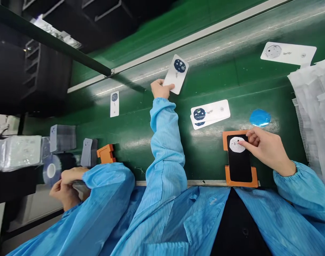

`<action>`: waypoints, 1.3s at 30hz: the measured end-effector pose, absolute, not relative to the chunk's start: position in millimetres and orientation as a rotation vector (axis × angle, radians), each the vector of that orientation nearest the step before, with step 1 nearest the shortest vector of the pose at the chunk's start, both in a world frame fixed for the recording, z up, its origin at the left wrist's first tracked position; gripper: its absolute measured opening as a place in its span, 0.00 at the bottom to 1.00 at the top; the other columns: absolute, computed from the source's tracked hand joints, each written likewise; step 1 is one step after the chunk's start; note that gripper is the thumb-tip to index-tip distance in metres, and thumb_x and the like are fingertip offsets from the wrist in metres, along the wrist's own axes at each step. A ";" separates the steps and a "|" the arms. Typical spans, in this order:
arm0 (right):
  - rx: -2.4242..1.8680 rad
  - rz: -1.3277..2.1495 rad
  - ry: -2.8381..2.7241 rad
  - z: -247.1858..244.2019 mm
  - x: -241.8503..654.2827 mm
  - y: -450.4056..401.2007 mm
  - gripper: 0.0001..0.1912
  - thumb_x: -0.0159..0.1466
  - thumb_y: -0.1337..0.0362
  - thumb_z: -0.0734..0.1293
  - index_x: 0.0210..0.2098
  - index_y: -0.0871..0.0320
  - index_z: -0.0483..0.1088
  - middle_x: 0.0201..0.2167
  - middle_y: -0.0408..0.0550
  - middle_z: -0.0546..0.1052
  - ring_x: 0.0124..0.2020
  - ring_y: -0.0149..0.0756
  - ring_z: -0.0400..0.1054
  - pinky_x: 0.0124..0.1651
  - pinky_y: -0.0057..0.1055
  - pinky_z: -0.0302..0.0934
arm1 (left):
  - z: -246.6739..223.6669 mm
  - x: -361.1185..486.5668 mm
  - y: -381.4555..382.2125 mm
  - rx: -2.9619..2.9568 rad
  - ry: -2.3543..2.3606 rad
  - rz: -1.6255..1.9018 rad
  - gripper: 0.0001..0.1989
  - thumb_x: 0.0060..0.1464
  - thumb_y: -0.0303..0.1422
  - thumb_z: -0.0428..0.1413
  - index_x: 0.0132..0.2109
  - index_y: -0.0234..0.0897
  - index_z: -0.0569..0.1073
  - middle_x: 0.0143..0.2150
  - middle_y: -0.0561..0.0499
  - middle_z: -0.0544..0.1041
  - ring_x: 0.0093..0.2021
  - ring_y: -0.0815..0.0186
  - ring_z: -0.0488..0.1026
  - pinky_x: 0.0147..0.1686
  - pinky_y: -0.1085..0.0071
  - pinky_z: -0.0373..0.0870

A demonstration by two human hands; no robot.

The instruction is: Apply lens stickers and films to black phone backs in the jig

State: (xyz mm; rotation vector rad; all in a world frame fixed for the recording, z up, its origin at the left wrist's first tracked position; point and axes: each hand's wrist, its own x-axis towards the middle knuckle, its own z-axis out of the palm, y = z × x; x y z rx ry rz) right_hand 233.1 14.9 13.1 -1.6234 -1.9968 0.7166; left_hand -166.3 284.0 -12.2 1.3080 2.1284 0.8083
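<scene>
My left hand [161, 89], arm stretched out over the green table, grips the lower end of a white card [180, 79] with a dark camera-shaped disc at its top. My right hand [266, 146] is at a black panel [239, 165] lying in an orange frame [241, 184] at the table's front edge. Its thumb touches the white round piece [236, 144] on the panel; the index finger is bent beside it. Whether the fingers grip that piece is unclear. Between the hands, two overlapping white cards [218, 110] with dark discs lie on the table.
A blue disc [260, 117] lies beyond my right hand. White sheets [315, 103] pile up at the right, near another card [290, 53]. At left are a small card [114, 104], an orange piece [106, 154], panel stacks [62, 138], a tape roll [51, 170] and a co-worker's hands [68, 186].
</scene>
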 end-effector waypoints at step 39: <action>-1.351 1.331 -1.600 52.6 231.2 73.1 0.16 0.62 0.48 0.76 0.39 0.53 0.83 0.35 0.46 0.84 0.36 0.46 0.80 0.38 0.41 0.76 | 52.7 16.2 116.2 1.229 0.743 0.766 0.24 0.54 0.50 0.69 0.47 0.34 0.81 0.40 0.45 0.84 0.27 0.66 0.78 0.19 0.75 0.75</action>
